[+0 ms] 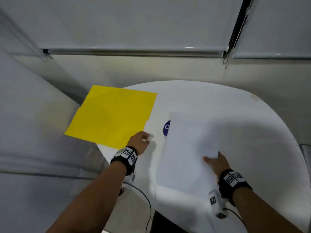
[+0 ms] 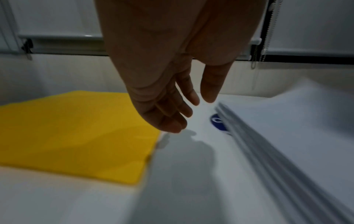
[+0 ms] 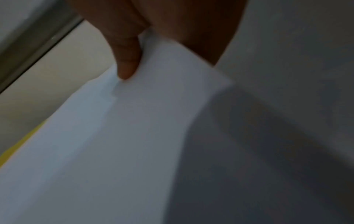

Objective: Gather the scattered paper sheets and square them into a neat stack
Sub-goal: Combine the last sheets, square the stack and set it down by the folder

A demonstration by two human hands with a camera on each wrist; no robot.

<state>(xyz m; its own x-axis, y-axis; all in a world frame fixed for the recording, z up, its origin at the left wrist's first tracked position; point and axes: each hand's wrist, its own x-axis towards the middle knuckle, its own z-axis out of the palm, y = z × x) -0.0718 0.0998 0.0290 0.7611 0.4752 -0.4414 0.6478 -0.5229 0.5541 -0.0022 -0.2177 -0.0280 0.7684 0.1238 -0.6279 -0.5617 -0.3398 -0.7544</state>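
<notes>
A bundle of white paper sheets (image 1: 186, 148) hangs blurred above the round white table (image 1: 252, 118), right of centre. My right hand (image 1: 215, 161) pinches the bundle's near right corner, thumb (image 3: 127, 63) on top of the white sheets (image 3: 134, 136). The sheets' left edges (image 2: 268, 154) fan apart in the left wrist view. My left hand (image 1: 143, 140) hovers with relaxed fingers (image 2: 172, 121) between the bundle and a yellow sheet (image 1: 111, 115), holding nothing. The yellow sheet (image 2: 76, 133) lies flat and overhangs the table's left edge.
A blue round sticker (image 1: 167, 127) on the table is partly covered by the white sheets. A wall with roller blinds (image 1: 134, 22) and a bead chain (image 1: 235, 34) rises behind the table. Cables (image 1: 144, 199) run from both wristbands.
</notes>
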